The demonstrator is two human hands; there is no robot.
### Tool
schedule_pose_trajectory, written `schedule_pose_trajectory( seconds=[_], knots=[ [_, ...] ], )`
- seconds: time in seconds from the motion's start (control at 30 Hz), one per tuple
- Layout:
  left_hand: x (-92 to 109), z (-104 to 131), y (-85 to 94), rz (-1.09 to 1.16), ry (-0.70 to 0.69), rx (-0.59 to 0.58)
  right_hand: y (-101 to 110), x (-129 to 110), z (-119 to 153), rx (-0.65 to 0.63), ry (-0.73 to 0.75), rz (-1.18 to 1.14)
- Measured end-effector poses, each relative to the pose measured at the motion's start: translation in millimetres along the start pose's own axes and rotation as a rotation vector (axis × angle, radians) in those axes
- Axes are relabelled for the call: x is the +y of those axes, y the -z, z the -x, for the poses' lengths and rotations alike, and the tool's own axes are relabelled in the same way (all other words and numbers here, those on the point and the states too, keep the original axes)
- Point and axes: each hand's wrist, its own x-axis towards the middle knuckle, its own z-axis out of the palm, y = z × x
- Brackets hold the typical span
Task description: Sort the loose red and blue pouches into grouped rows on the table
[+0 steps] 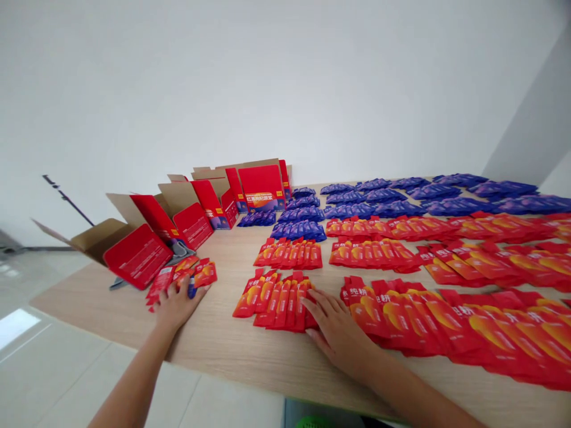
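My left hand (176, 304) lies at the near edge of a loose pile of red sachets (182, 270) on the left of the table, its fingers apart. A bit of a blue sachet (191, 289) shows beside those fingers. Nearer the middle, my right hand (331, 328) rests with spread fingers against the right end of a fanned group of red sachets (279, 302). Neither hand is wrapped round anything. Just right of my right hand is a longer row of overlapping red sachets (401, 315).
Open red cartons (138, 255) line the table's left and back, with a printed one (262, 181) near the wall. Grey cloth (179, 252) lies by the cartons. Blue sachet piles (298, 230) stand behind the red rows. The wooden table's front edge (250, 377) curves nearby.
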Motion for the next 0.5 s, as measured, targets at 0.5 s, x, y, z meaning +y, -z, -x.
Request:
schedule_pose_trajectory(
  seconds=[0.5],
  knots=[
    [55.2, -77.8, 10.9, 0.137, -0.183, -0.064, 0.3, 5.1, 7.6, 0.141, 0.077, -0.019]
  ],
)
